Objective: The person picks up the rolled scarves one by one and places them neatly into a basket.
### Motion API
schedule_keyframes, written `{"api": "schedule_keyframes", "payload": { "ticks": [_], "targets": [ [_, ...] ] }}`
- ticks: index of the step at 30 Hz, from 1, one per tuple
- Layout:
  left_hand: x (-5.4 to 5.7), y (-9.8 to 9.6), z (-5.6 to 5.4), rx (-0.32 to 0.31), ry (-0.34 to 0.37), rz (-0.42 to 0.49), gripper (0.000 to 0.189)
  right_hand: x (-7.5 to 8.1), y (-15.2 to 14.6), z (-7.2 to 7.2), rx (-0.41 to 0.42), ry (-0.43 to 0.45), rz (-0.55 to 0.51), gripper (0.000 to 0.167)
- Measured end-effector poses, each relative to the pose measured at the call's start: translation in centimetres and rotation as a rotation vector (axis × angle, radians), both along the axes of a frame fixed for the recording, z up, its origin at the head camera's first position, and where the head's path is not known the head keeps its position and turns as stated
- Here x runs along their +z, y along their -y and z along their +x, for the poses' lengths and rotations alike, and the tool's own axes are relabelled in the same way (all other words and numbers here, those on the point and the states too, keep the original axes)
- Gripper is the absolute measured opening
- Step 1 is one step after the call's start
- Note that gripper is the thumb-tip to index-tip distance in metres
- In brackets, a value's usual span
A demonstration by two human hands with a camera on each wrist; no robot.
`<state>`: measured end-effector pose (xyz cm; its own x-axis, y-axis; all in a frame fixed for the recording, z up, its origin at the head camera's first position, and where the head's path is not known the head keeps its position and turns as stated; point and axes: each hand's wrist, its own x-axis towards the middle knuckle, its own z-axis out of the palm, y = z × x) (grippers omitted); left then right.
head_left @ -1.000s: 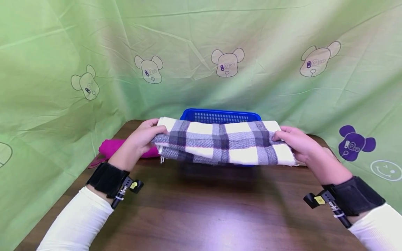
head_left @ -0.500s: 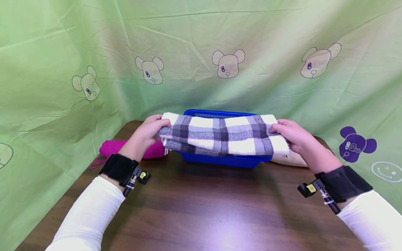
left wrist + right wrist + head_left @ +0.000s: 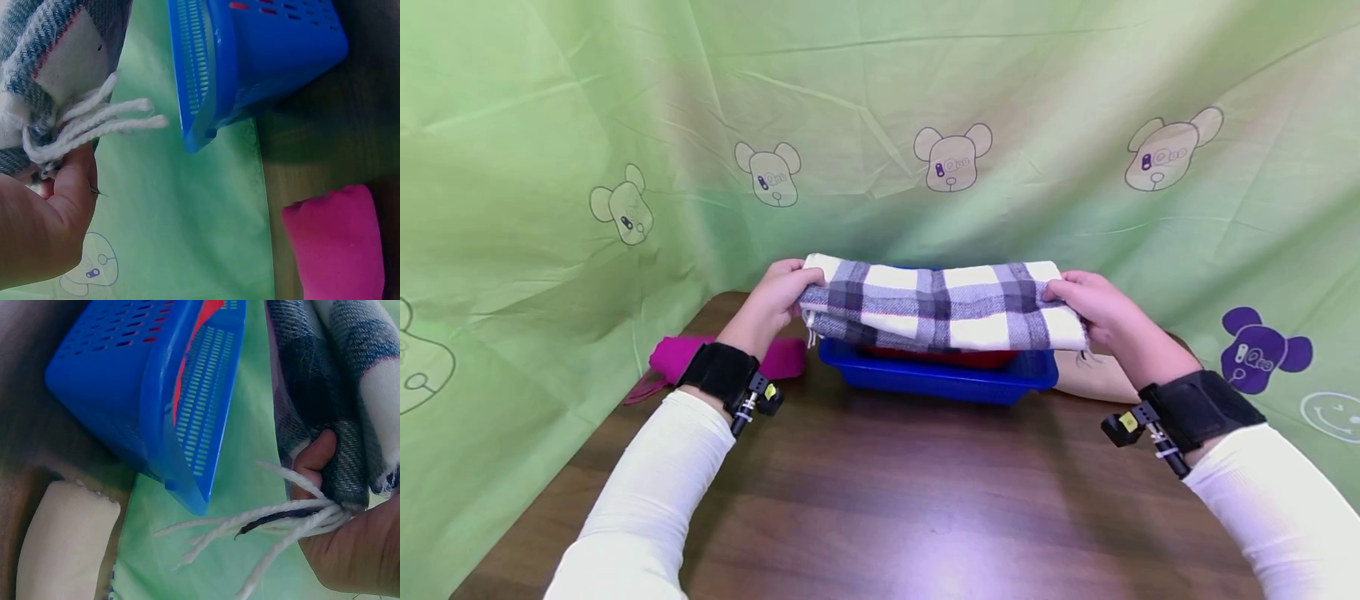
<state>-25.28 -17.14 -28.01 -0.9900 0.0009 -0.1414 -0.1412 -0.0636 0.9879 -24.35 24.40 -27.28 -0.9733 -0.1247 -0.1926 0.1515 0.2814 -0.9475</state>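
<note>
A folded checked scarf (image 3: 934,304), white, grey and black with fringed ends, is stretched level between both hands. The left hand (image 3: 781,292) pinches its left end, thumb on top. At the other end the right hand (image 3: 1093,302) grips it the same way; white tassels (image 3: 269,522) hang by that hand in the right wrist view. Below and behind the scarf stands a blue perforated basket (image 3: 925,379), its back rim mostly hidden. Something red (image 3: 977,359) lies inside the basket. Both wrist views show the scarf held above the basket's rim.
A magenta folded cloth (image 3: 784,358) lies on the brown wooden table (image 3: 880,483) left of the basket. To the right is a beige rolled cloth (image 3: 1097,379). Green curtain (image 3: 850,225) printed with bear faces hangs around the table's back and sides.
Both hands have carried the scarf forward and up in the head view, over the basket. The basket's front and the red thing inside have come into sight. Both hands keep their hold.
</note>
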Motion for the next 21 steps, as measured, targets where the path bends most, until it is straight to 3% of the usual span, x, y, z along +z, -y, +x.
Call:
{"api": "schedule_keyframes", "payload": {
  "ticks": [10, 21],
  "targets": [
    [-0.3, -0.5, -2.2, 0.03, -0.019, 0.035, 0.023, -0.4, 0.2, -1.7, -0.039, -0.022, 0.027, 0.015],
    [-0.1, -0.5, -4.7, 0.05, -0.04, -0.009, 0.029, -0.5, 0.7, -4.1, -0.095, -0.033, 0.0, 0.007]
  ]
}}
